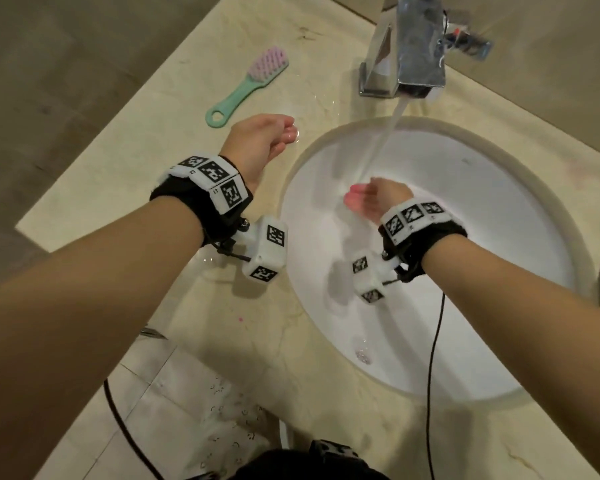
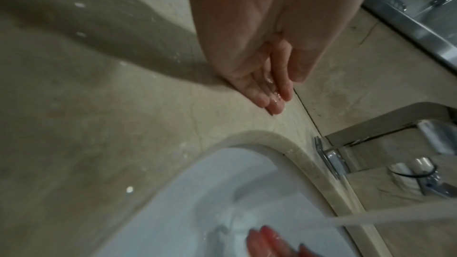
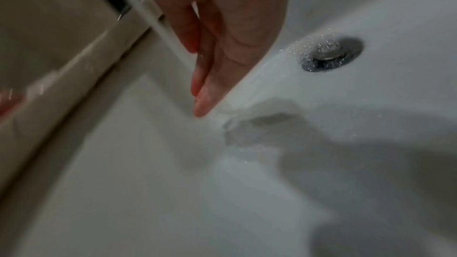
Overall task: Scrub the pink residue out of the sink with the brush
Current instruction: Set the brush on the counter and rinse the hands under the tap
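a beige stone countertop (image 1: 118, 161) fills most of the head view, and a round white basin (image 1: 465, 188) is set into it on the right side. at the far edge of the basin stands a square chrome faucet (image 1: 416, 46), and it is running.

the left hand (image 1: 257, 140) is over the countertop, just beside the rim of the basin and near a brush (image 1: 246, 84). its fingers (image 2: 274, 103) are wet, they lie together and are loosely relaxed, and they hold nothing. if the tips touch the stone or only hang above it, i cannot tell.

the right hand (image 1: 378, 199) is inside the basin, below the spout. its fingers (image 3: 205, 93) are straight and close together, released, with nothing in them.

the brush has a mint green handle and pink bristles, and it lies flat on the countertop, apart from both hands.

the water stream (image 1: 381, 140) falls from the spout on a slant and lands on the fingers of the right hand, then it runs off into the basin.

the metal drain (image 1: 363, 355) is at the near side of the basin, well apart from the right hand.
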Action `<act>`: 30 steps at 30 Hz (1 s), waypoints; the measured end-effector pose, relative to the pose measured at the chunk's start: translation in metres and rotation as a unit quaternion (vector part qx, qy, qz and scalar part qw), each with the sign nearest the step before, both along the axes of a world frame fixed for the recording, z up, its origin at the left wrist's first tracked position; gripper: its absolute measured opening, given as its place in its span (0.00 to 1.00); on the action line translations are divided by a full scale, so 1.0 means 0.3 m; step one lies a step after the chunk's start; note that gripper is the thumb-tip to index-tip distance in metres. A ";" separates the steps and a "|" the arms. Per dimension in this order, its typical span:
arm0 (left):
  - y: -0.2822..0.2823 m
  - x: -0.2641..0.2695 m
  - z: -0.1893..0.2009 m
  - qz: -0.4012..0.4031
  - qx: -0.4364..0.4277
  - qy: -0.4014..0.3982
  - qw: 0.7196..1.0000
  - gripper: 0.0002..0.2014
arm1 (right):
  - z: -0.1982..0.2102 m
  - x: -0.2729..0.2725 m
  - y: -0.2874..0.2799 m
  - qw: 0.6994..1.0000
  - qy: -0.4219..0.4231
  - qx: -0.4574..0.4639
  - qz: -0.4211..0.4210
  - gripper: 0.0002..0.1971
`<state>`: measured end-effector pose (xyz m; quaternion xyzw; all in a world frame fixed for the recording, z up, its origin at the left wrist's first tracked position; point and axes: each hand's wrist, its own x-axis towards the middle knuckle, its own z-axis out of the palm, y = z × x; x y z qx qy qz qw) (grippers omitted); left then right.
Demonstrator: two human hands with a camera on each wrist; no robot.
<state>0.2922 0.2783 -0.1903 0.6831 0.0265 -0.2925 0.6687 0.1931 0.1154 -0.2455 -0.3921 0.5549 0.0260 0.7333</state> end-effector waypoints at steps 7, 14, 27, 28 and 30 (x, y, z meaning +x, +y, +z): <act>0.031 -0.039 -0.003 -0.006 0.006 -0.011 1.000 0.11 | 0.132 0.051 0.011 0.958 -0.207 0.153 -0.126 0.16; 0.065 -0.081 -0.008 0.002 0.007 -0.010 1.000 0.12 | 0.056 -0.102 0.199 0.801 0.065 0.029 0.595 0.18; 0.112 -0.155 -0.030 0.012 0.012 -0.030 0.999 0.11 | 0.051 -0.028 -0.048 0.997 -0.072 -0.001 0.030 0.22; 0.115 -0.162 -0.032 0.012 0.014 -0.032 0.999 0.11 | 0.070 -0.024 -0.053 0.994 -0.109 0.028 0.001 0.22; 0.121 -0.174 -0.035 0.014 0.017 -0.033 0.999 0.11 | 0.105 -0.012 -0.049 0.984 -0.160 0.064 -0.052 0.21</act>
